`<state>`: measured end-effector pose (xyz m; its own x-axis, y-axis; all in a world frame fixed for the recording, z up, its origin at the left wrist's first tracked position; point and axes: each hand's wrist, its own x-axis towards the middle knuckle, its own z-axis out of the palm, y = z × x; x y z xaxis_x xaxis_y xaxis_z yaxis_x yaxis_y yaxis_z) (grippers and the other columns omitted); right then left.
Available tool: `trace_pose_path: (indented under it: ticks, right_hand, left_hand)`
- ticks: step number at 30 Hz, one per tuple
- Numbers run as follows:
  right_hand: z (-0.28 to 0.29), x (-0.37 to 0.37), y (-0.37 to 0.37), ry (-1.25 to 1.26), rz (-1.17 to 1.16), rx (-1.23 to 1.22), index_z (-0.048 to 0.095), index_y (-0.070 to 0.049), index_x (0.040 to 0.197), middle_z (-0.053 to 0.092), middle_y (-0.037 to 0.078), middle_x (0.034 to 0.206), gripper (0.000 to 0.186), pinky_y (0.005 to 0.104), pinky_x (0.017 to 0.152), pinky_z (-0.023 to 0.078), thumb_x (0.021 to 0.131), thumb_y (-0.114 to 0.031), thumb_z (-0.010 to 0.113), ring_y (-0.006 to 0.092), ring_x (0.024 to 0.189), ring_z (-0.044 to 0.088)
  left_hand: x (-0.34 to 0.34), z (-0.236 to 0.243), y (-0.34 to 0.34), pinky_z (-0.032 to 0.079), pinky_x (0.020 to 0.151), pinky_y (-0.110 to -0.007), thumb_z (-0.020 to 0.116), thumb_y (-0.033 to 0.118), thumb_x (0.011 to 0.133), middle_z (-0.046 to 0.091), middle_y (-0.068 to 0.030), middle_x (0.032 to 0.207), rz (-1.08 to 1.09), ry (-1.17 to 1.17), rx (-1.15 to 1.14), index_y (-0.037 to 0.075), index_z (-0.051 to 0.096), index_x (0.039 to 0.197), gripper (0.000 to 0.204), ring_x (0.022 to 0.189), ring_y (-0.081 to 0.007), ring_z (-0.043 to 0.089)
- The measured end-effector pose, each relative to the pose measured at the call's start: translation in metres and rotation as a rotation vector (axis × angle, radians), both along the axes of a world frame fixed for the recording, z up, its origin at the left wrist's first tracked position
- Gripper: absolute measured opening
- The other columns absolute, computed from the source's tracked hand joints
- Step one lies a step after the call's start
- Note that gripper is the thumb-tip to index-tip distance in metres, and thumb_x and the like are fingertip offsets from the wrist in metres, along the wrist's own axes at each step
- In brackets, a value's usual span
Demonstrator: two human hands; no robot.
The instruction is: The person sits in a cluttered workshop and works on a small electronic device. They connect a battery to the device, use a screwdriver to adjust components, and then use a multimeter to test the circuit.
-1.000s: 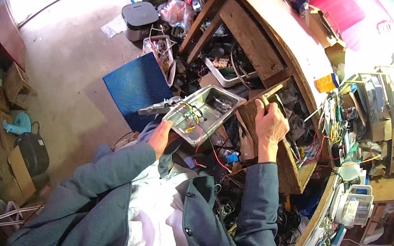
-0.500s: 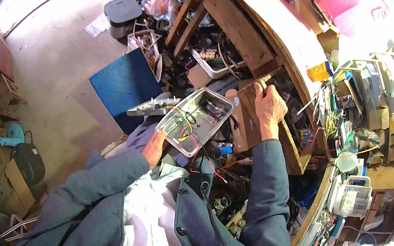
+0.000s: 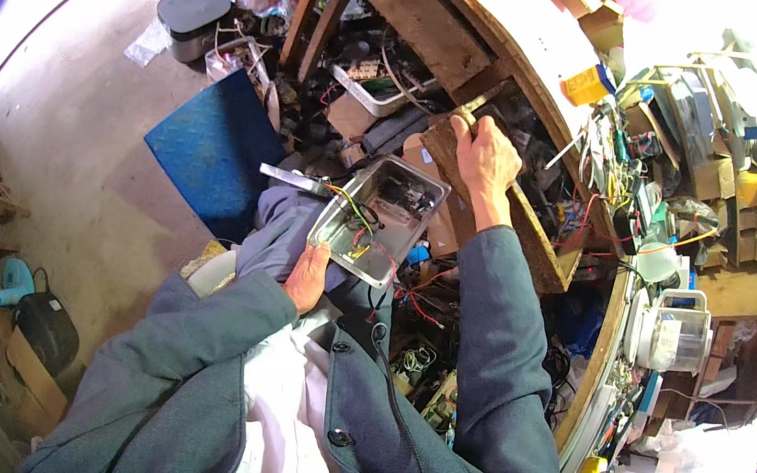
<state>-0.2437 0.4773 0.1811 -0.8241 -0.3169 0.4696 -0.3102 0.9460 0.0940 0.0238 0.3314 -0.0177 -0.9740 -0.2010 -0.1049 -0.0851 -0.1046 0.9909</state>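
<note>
My left hand point(image 3: 308, 277) holds a silver metal box point(image 3: 392, 209) by its lower left corner. Red, yellow and black wires point(image 3: 359, 239) run in and out of the box, and a flat metal piece, apparently its lid point(image 3: 295, 178), rests at its left side. My right hand point(image 3: 488, 160) is closed on the upper edge of a worn wooden drawer point(image 3: 536, 249), which stands pulled out beside the box. The inside of the drawer is cluttered and partly hidden by my hand.
A blue board point(image 3: 195, 162) lies on the concrete floor point(image 3: 79, 98) near a grey bin point(image 3: 192, 17). A wooden bench point(image 3: 433, 22) has piled clutter beneath it. Tools, cables and cartons crowd the right side, around a clear plastic appliance point(image 3: 679, 332).
The whole view has shifted, with my right hand and drawer now higher and further left. The metal box is slightly higher and its lid has tilted, still beside it.
</note>
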Motion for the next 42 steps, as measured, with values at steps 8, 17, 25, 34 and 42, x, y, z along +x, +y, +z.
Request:
trace_pose_path:
  ticks: [8,17,25,34,42]
  right_hand:
    - [0.001,0.001,0.004,-0.013,-0.015,0.021,0.063,-0.006,0.084,0.071,0.017,0.078,0.054,0.0487,0.067,0.054,0.094,-0.059,0.066,0.0369,0.076,0.072]
    - [0.002,0.016,0.017,-0.049,0.028,-0.109,0.06,-0.005,0.09,0.072,0.021,0.086,0.052,0.0525,0.072,0.054,0.098,-0.057,0.064,0.0415,0.085,0.071]
    - [0.01,0.012,0.021,-0.083,-0.05,0.0,0.064,-0.006,0.09,0.073,0.018,0.085,0.052,0.0502,0.071,0.054,0.097,-0.058,0.065,0.0382,0.083,0.072]
    - [0.008,0.007,0.023,-0.025,-0.018,0.018,0.062,-0.007,0.085,0.072,0.019,0.08,0.053,0.0504,0.068,0.054,0.097,-0.059,0.063,0.0395,0.078,0.072]
    - [0.022,0.009,0.031,-0.065,-0.077,0.019,0.061,-0.008,0.088,0.07,0.02,0.081,0.054,0.054,0.07,0.051,0.097,-0.061,0.062,0.0427,0.083,0.07]
  left_hand:
    - [-0.01,-0.015,0.011,0.03,0.121,-0.038,0.034,0.036,0.113,0.052,-0.0196,0.149,0.002,0.088,0.09,-0.002,0.044,0.152,0.055,0.141,-0.0309,0.046]
    - [-0.009,-0.011,0.001,0.028,0.122,-0.035,0.03,0.04,0.114,0.049,-0.0173,0.153,-0.091,0.099,0.101,-0.004,0.041,0.153,0.06,0.144,-0.0257,0.041]
    - [-0.016,-0.024,0.007,0.034,0.119,-0.037,0.028,0.039,0.114,0.053,-0.0213,0.149,-0.13,0.081,0.139,-0.003,0.047,0.149,0.058,0.141,-0.0301,0.047]
    - [-0.016,-0.05,0.012,0.028,0.122,-0.036,0.029,0.037,0.114,0.043,-0.0221,0.157,-0.159,0.119,0.177,-0.002,0.034,0.157,0.058,0.148,-0.0326,0.038]
    - [-0.026,-0.055,0.024,0.028,0.122,-0.036,0.028,0.032,0.114,0.043,-0.0224,0.156,-0.12,0.143,0.151,-0.002,0.035,0.156,0.055,0.148,-0.0334,0.037]
